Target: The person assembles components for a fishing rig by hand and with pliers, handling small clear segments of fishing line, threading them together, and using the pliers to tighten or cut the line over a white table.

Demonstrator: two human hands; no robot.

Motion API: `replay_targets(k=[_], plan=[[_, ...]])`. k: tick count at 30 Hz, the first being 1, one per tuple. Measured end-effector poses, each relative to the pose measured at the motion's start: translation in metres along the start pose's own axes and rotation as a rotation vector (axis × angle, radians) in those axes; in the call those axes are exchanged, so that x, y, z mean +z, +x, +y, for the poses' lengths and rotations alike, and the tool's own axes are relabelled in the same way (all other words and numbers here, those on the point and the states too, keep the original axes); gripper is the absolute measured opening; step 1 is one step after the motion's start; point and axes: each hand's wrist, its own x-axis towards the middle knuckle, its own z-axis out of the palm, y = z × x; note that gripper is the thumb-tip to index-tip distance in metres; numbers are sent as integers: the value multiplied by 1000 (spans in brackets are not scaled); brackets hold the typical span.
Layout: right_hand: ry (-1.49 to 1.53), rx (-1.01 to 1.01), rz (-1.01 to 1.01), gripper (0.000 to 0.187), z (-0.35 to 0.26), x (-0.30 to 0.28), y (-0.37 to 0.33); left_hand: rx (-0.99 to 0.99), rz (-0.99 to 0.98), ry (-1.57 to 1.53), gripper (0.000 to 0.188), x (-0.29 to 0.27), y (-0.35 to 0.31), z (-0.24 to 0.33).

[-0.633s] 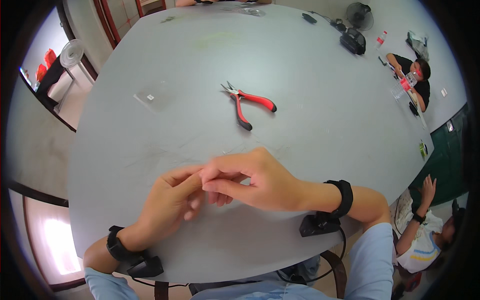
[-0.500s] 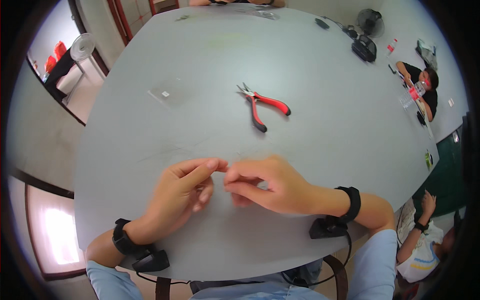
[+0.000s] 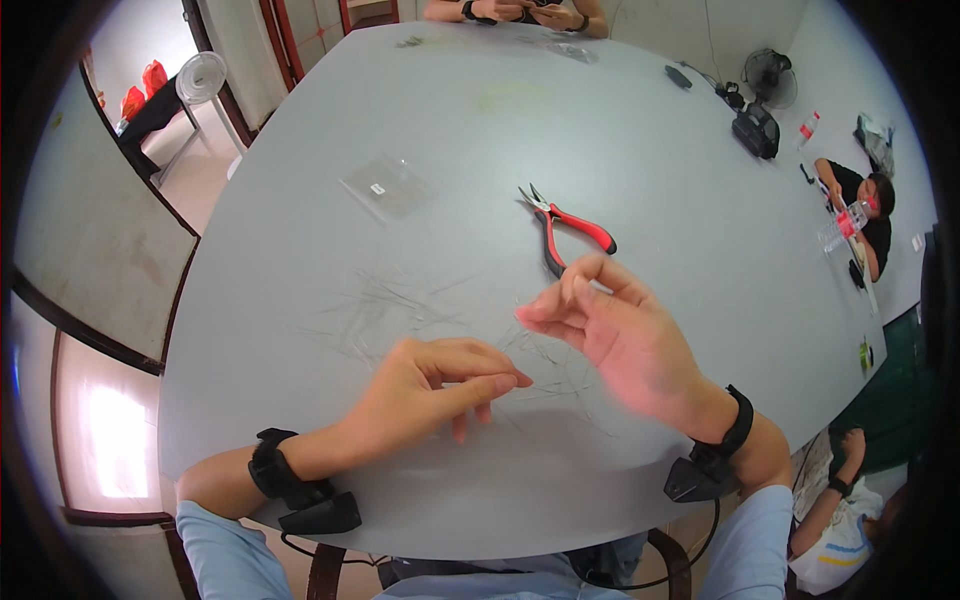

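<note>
My left hand (image 3: 425,395) is low over the table, thumb and forefinger pinched together. Any object in that pinch is too fine to make out. Higher and to the right, my right hand (image 3: 625,330) is turned partly palm-up with its fingertips pressed together; whatever it grips is also too small to name. Under and around both hands lie many thin, pale wire-like pieces (image 3: 400,297). Just beyond the right hand rest red-and-black pliers (image 3: 580,228), jaws parted and pointing away, one handle end hidden by that hand.
A clear plastic bag (image 3: 390,188) with a small white label lies on the grey table (image 3: 270,240), left of the pliers. Across the table another person's hands (image 3: 520,12) work. At the right are a small fan (image 3: 770,78), a black case (image 3: 756,132) and a plastic bottle (image 3: 845,228).
My hands have come apart: the right has risen and turned its palm up, while the left has shifted rightward. The whole view has also shifted, uncovering more thin pieces.
</note>
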Motion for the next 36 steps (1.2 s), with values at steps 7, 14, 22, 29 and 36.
replay_targets(k=[7,14,22,29,36], plan=[[19,44,-80,11,-11,-1,1,5,53,-3,28,5,-7,8],[-437,161,-124,9,13,19,-14,-106,133,-254,31,-3,-2,8],[-695,99,-201,5,23,13,-17,-77,185,-430,20,-8,-3,6],[-862,-66,-133,3,17,16,-18,44,308,-401,20,-9,0,2],[-827,-471,140,6,20,11,-13,115,299,-265,16,-4,-3,3]])
